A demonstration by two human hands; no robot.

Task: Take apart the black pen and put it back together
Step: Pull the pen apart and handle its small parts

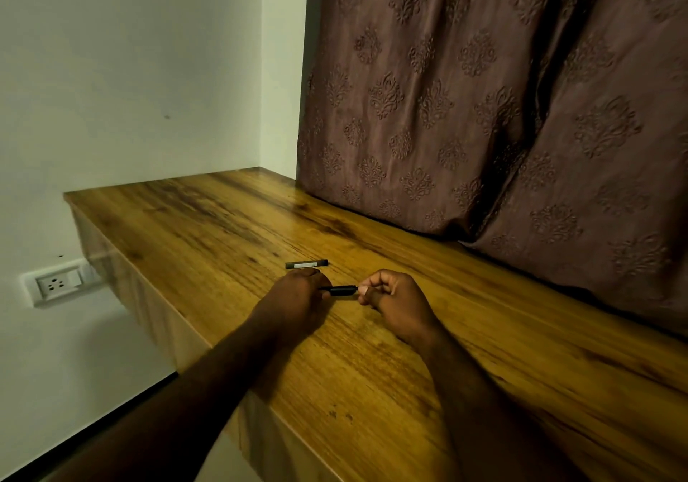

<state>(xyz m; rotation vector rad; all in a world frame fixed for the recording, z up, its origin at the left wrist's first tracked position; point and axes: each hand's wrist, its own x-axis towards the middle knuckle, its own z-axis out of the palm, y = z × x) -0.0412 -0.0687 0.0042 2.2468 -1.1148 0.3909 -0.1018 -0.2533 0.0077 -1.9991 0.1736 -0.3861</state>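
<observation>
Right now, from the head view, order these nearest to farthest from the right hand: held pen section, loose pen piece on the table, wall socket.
1. held pen section, pinched by the right hand.
2. loose pen piece, on the table beyond the left hand.
3. wall socket, far left, past the table's edge.

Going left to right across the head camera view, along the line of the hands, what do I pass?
First the wall socket → left hand → black pen piece held between both hands → right hand.
</observation>
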